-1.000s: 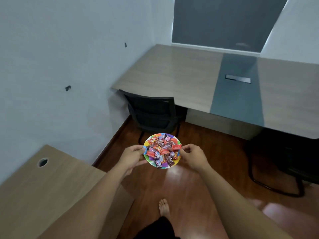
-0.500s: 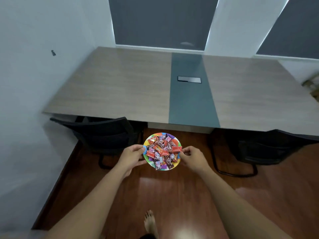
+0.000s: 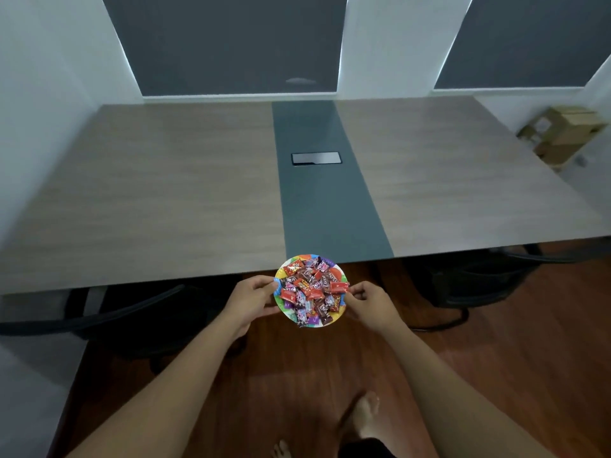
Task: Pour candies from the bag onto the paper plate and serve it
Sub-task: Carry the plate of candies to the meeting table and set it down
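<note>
A colourful paper plate (image 3: 287,314) heaped with several wrapped candies (image 3: 312,289) is held in the air in front of me. My left hand (image 3: 252,299) pinches its left rim and my right hand (image 3: 370,302) pinches its right rim. The plate's far edge reaches just over the near edge of a large wooden table (image 3: 158,200), at the grey centre strip (image 3: 325,206). No candy bag is in view.
A dark cable hatch (image 3: 315,158) sits in the grey strip. Black chairs are tucked under the table at left (image 3: 139,312) and right (image 3: 469,285). Cardboard boxes (image 3: 562,133) lie at the far right. My bare feet (image 3: 367,418) stand on the wooden floor.
I have turned right and walked toward the large table; it now fills the view and the plate has reached its near edge. Both hands keep the same hold.
</note>
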